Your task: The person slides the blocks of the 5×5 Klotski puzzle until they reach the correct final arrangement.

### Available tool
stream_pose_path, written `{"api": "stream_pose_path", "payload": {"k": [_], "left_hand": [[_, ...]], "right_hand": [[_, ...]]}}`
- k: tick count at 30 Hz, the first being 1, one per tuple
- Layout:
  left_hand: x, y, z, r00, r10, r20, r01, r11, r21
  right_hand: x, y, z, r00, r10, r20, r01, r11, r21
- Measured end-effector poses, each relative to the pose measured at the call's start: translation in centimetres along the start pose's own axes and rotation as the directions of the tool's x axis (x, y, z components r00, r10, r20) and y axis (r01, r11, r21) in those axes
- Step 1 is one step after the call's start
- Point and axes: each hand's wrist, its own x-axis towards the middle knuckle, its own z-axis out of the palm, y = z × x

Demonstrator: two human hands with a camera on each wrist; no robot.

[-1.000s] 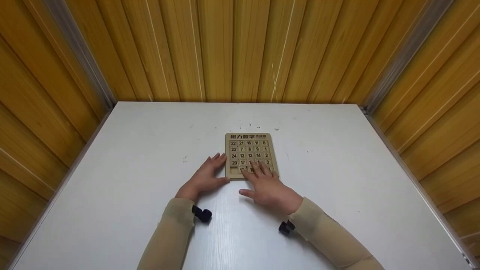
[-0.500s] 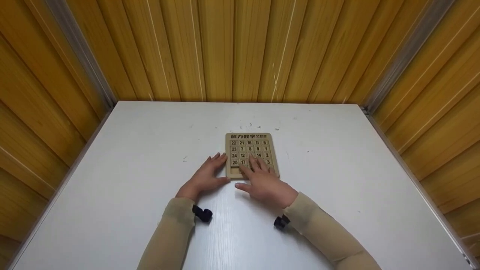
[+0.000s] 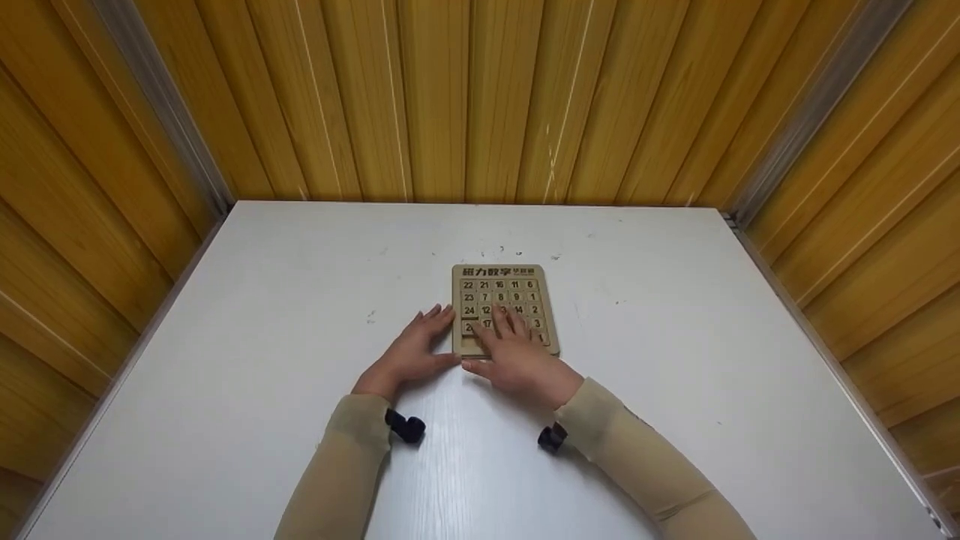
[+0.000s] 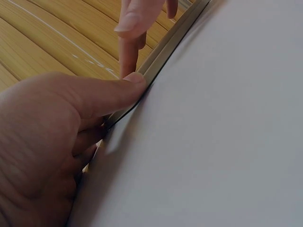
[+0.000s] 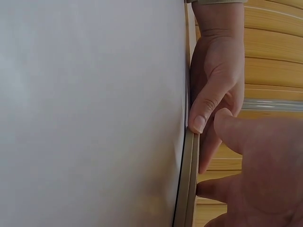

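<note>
A wooden number sliding puzzle (image 3: 550,315) lies flat near the middle of the table in the head view. My left hand (image 3: 416,351) holds its near-left corner, the thumb against the near edge and the fingers along the left side. Over the lower rows spreads my right hand (image 3: 525,361), its fingers extended down onto the tiles. The index fingertip is at the 20 tile (image 3: 468,328), which has a thin gap above it and an open slot below. Several tiles under this hand are hidden. In the left wrist view, the left thumb (image 4: 113,94) presses the puzzle's edge (image 4: 165,49).
The white table (image 3: 300,277) carries small dark marks beyond the puzzle. Yellow wood-look panels (image 3: 435,97) wall the back and both sides. Each sleeved wrist wears a small black camera, the left camera (image 3: 406,427) and the right camera (image 3: 552,437).
My right hand has moved left across the lower rows, its index finger reaching the 20 tile. That tile has slid slightly toward the near edge. My left hand stays at the corner.
</note>
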Motion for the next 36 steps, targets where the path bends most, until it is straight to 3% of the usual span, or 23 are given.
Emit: {"api": "stream_pose_path", "payload": {"k": [7, 19, 27, 36], "left_hand": [[-0.1, 0.0, -0.2, 1.0, -0.004, 0.003, 0.004, 1.0, -0.006], [-0.1, 0.2, -0.1, 0.998, -0.066, 0.004, 0.066, 0.997, -0.028], [-0.1, 0.2, 0.0, 0.998, -0.056, 0.008, 0.056, 0.998, -0.016], [-0.1, 0.1, 0.0, 0.998, -0.056, 0.005, 0.056, 0.998, -0.024]], "right_hand": [[-0.7, -0.2, 0.3, 1.0, -0.012, 0.01, 0.012, 1.0, -0.019], [-1.4, -0.3, 0.1, 0.999, -0.023, 0.037, 0.023, 1.0, 0.003], [0.9, 0.4, -0.6, 0.999, -0.01, -0.044, 0.012, 0.998, 0.056], [2.7, 0.8, -0.5, 0.999, -0.009, -0.041, 0.01, 0.999, 0.038]]}}
